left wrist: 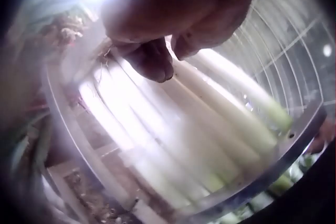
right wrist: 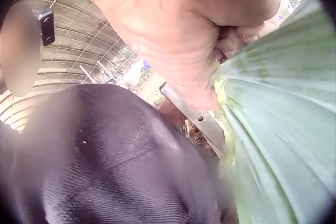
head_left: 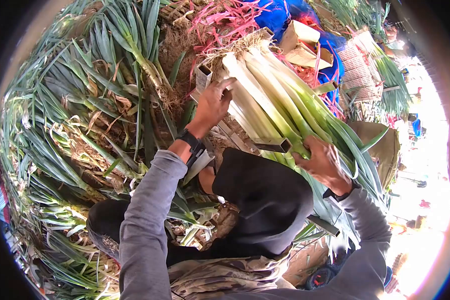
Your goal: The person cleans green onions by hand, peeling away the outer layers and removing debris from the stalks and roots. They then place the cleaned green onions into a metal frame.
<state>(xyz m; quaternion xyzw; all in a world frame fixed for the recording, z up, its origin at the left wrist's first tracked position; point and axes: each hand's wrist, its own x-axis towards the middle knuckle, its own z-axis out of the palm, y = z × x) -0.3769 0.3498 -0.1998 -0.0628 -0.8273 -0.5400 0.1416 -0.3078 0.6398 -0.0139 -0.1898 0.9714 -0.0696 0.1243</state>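
Long leeks (head_left: 272, 95) lie side by side in a metal frame (head_left: 272, 145), white root ends up and green leaves down to the right. My left hand (head_left: 212, 107) is at the left edge of the white stalks near the roots. In the left wrist view, the loosely bent fingers of the left hand (left wrist: 157, 50) touch the white stalks (left wrist: 205, 113). My right hand (head_left: 322, 162) grips leeks where white turns to green, below the frame's crossbar. The right wrist view shows the right hand (right wrist: 184, 35) against the green leaves (right wrist: 283, 103), its fingertips partly hidden.
Loose leeks (head_left: 60, 125) are heaped on the left. Pink strips (head_left: 225, 25), blue netting (head_left: 332, 60) and a cardboard piece (head_left: 302, 42) lie beyond the frame. A dark-clothed knee (head_left: 265, 195) is just below the frame. A woven basket (head_left: 360, 70) stands at upper right.
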